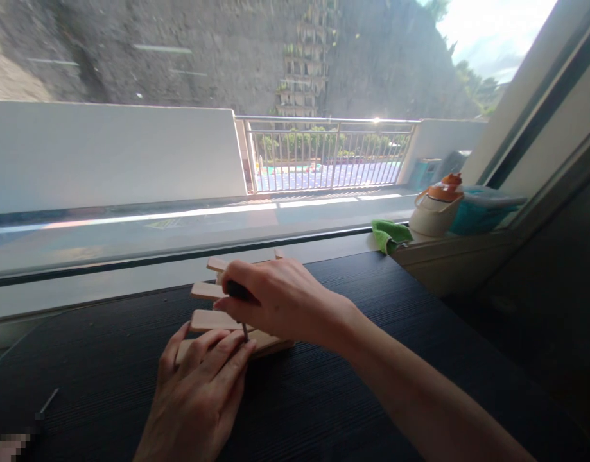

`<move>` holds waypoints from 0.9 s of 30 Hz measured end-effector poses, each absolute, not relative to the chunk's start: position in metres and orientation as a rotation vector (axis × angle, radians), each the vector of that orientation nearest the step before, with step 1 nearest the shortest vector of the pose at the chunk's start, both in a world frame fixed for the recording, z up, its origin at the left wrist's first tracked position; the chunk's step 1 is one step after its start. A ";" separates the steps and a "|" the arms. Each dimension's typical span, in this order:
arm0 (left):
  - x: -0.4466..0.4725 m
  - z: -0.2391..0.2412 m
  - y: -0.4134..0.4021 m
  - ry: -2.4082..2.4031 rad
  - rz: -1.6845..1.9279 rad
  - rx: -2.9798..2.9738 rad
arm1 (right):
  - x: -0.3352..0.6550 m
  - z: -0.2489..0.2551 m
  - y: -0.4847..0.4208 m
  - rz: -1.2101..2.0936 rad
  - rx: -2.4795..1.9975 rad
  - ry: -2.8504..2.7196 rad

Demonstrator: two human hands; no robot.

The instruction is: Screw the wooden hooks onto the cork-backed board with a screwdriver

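My right hand is closed around the dark handle of a screwdriver, whose metal shaft points down onto a small wooden slatted piece. The shaft's tip lies by the fingertips of my left hand, so the spot it meets is hidden. My left hand grips the near slats, its fingers laid over the wood and pressed together. Several pale slats with rounded ends stick out to the left of my right hand. The far part of the piece is mostly covered by that hand.
The piece rests on a black wood-grain table against a window sill. At the table's far right corner lies a green cloth, beside a cream bottle with an orange top and a teal container. A thin metal shaft lies at lower left.
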State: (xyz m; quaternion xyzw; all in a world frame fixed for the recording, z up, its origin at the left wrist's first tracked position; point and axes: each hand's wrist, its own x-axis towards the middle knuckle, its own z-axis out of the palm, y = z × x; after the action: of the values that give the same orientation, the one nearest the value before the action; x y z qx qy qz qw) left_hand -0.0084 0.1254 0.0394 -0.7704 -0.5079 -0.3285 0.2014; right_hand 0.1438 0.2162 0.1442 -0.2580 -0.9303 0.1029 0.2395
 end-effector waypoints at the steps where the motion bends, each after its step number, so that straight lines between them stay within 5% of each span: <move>1: -0.008 0.039 0.125 -1.416 -0.914 -2.148 | 0.143 0.143 0.218 0.277 -0.741 -2.537; 14: -0.008 0.041 0.125 -1.403 -0.917 -2.137 | 0.153 0.153 0.211 0.303 -0.563 -2.601; 27: -0.007 0.040 0.125 -1.417 -0.925 -2.142 | 0.146 0.148 0.213 0.217 -0.833 -2.532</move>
State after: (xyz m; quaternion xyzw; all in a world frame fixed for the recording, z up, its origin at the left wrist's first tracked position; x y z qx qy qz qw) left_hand -0.0072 0.1247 0.0403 -0.7682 -0.5082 -0.3316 0.2042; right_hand 0.1464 0.2132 0.1479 -0.3029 -0.9211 0.0791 0.2314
